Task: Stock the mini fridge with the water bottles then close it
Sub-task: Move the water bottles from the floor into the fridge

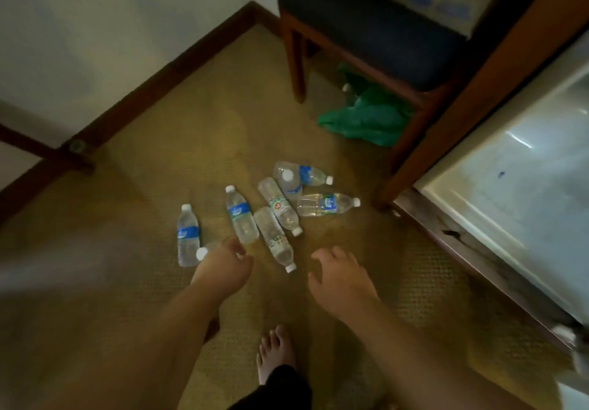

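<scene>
Bare foot point(275, 350) nearest; both hands, left point(223, 268) and right point(339, 277), open-fingered, empty, above clear plastic water bottles point(274, 215) scattered on tan carpet point(127, 282). White mini fridge point(516, 183) open, right. Risk: round bottles rolling, slipping if grabbed hastily.

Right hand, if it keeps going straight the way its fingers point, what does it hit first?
Probably the nearest clear bottle lying on the carpet, just ahead of the right hand; depth is unclear.

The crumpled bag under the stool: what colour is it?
Green. The bag shows clearly in the head view, lying on the carpet under the wooden stool.
</scene>
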Demonstrator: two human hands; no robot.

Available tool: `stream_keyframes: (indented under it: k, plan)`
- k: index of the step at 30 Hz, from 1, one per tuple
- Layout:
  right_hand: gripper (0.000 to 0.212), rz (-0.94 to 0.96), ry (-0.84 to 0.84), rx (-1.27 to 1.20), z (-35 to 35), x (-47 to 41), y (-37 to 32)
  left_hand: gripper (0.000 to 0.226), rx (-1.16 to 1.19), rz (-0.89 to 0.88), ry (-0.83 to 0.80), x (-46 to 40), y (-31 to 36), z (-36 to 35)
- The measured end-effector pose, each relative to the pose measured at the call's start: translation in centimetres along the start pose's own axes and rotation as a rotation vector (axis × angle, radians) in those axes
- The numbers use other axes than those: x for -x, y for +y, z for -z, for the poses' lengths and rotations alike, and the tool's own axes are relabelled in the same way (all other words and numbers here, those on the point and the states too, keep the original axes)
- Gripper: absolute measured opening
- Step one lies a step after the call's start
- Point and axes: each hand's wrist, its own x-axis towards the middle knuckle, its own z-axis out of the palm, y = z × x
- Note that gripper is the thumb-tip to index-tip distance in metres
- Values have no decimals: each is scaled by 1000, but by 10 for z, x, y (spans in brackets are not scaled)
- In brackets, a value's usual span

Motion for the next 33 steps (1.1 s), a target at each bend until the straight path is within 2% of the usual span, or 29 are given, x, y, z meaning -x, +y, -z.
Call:
stream_keyframes:
  k: [4,7,10,12,14,16,19,22,23,26,30,33]
  plan:
    - [46,-42,-119,-23,-46,-53,-12,32,-74,82,-50,-64,-39,7]
    - [49,-91,-167,-43,-77,-86,-17,36,-97,157,57,-110,-61,17]
    - [41,-149,-185,-21,-102,-118,-17,59,-64,256,217,-148,-82,24]
    - [40,-186,-194,-3,-119,-139,-15,85,-108,292,250,-169,-91,24]
    - [41,-209,-196,-29,-137,-157,-9,111,-48,297,109,-185,-92,22]
    - [44,-206,-183,-76,-155,-170,1,119,31,351,-82,-189,-89,21]
    - [48,-213,-149,-129,-171,-181,15,104,-109,426,-371,-189,-87,17]
    - [46,-162,-147,-129,-179,-187,25,91,-256,395,-458,-187,-82,13]
    - [44,-143,-156,-133,-180,-189,27,85,-291,379,-450,-185,-78,12]
    - [38,-135,-182,-137,-180,-191,28,46,-426,261,-358,-173,-68,10]
    - [43,-229,-113,-114,-175,-193,22,37,-630,51,-128,-153,-54,13]
    - [66,-300,-118,-71,-174,-189,16,34,-715,-70,-33,-139,-38,23]
